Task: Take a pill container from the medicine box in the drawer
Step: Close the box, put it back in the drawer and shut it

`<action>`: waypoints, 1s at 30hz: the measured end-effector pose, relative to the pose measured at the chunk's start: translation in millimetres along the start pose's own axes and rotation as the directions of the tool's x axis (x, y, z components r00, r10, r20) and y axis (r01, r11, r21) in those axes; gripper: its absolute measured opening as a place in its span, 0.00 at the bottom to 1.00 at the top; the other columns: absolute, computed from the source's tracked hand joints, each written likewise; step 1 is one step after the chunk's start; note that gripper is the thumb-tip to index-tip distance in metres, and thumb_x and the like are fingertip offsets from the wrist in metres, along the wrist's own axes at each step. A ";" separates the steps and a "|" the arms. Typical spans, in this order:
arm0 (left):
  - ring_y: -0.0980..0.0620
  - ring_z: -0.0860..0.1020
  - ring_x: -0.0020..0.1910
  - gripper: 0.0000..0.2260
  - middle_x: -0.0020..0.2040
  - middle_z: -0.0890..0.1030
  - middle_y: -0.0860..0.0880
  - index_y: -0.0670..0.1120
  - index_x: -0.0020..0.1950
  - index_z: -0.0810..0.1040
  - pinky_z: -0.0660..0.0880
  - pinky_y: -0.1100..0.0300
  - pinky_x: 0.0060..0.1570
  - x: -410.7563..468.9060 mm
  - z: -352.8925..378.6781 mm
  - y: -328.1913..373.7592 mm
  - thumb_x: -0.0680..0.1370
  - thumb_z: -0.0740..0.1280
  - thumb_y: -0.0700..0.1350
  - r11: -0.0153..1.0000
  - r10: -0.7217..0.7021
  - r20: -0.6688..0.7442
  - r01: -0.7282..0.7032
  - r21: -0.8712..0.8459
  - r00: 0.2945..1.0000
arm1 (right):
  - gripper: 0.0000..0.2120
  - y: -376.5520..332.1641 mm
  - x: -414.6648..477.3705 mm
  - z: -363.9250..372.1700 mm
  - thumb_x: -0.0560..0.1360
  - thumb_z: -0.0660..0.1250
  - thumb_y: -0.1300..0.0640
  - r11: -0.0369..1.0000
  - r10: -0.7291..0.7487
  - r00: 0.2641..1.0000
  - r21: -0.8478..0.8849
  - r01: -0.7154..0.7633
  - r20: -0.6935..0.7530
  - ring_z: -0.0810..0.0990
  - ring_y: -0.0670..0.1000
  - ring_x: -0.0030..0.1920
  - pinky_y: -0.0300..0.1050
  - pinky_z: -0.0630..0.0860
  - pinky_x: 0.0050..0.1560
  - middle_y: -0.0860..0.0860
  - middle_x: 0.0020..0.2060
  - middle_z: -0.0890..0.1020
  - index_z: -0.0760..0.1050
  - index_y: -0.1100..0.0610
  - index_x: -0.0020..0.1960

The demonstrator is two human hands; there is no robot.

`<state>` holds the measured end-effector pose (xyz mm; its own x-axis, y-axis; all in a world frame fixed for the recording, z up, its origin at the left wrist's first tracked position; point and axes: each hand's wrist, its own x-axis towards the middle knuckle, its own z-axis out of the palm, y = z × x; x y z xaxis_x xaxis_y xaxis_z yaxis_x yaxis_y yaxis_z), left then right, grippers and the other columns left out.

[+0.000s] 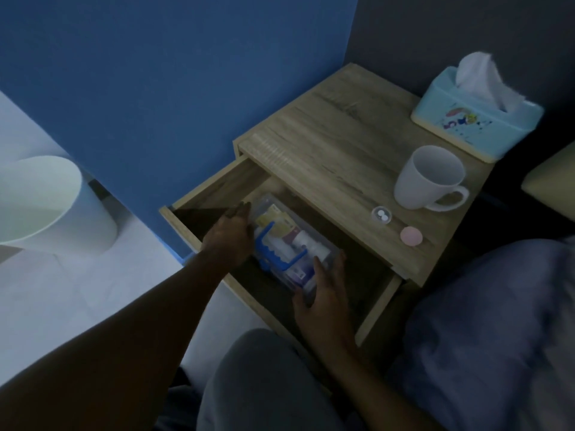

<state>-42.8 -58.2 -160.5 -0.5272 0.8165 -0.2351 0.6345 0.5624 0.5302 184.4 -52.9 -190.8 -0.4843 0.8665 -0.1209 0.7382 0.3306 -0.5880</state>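
Nightstand (342, 141) ahead of both your hands, drawer (217, 188) pulled out under them. Dim light, detail is poor.

Medicine box (289, 244), clear with a blue handle, sits in the drawer between your hands. Lid state: can't tell in this light. Your left hand (228, 236) lies flat against its far-left side, fingers together and extended, not curled round anything. Your right hand (325, 283) cups the near-right corner, fingers spread, thumb on the edge; it looks pressed on the box, but a firm clamp can't be confirmed.

White mug (431, 178) and blue tissue box (476, 113) are up and right of your right hand, well apart from it.

A small clear pill container (381, 214) with two white tablets stands open on the tabletop just above-right of your right hand, pink cap (411, 235) beside it. Which container in the box you want: can't tell; a white bottle (308, 244) lies between your hands.

Risks:
- Lifting the box with a flat left hand: it may tip and spill its contents into the drawer.
- Raising it near the tabletop edge: the box or your right wrist could knock the open container and scatter the tablets.
- Low light: easy to grab the wrong item.
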 end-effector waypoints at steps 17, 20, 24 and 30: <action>0.44 0.43 0.78 0.40 0.80 0.44 0.44 0.49 0.79 0.44 0.46 0.47 0.75 -19.8 17.1 6.7 0.76 0.67 0.51 0.928 0.108 0.124 -0.145 0.342 0.986 | 0.31 -0.3 10.9 -30.8 0.82 0.59 0.48 0.982 -0.083 0.973 -0.146 0.116 0.217 0.41 0.50 0.80 0.49 0.50 0.77 0.50 0.81 0.43 0.49 0.50 0.80; 0.46 0.45 0.79 0.37 0.80 0.47 0.45 0.48 0.79 0.46 0.46 0.49 0.75 -34.9 13.9 7.1 0.77 0.65 0.50 0.951 0.121 0.083 -0.140 0.275 0.989 | 0.26 4.9 9.8 -40.9 0.81 0.60 0.48 0.989 -0.150 0.985 -0.001 0.150 0.080 0.57 0.47 0.78 0.47 0.64 0.74 0.49 0.79 0.55 0.60 0.50 0.78; 0.48 0.41 0.78 0.35 0.80 0.44 0.46 0.48 0.79 0.45 0.42 0.51 0.74 -60.6 10.5 1.5 0.79 0.62 0.51 0.954 0.153 -0.017 -0.143 0.265 0.988 | 0.25 19.0 7.6 -60.1 0.79 0.64 0.52 0.966 -0.256 0.957 -0.078 0.247 -0.136 0.60 0.45 0.75 0.40 0.63 0.71 0.51 0.76 0.63 0.64 0.53 0.75; 0.46 0.34 0.76 0.41 0.79 0.36 0.44 0.46 0.79 0.39 0.42 0.47 0.74 -96.9 10.0 -6.3 0.77 0.63 0.55 0.980 0.077 -0.183 -0.040 0.196 0.980 | 0.30 47.8 16.0 -96.5 0.78 0.65 0.58 0.910 -0.293 0.947 -0.342 0.234 -0.131 0.61 0.57 0.78 0.53 0.61 0.76 0.59 0.77 0.63 0.61 0.63 0.77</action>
<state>10.0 -139.6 -149.3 -0.5715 0.8196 -0.0402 0.7536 0.5436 0.3695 257.3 12.8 -143.7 -0.6134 0.7727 0.1631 0.7187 0.6318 -0.2902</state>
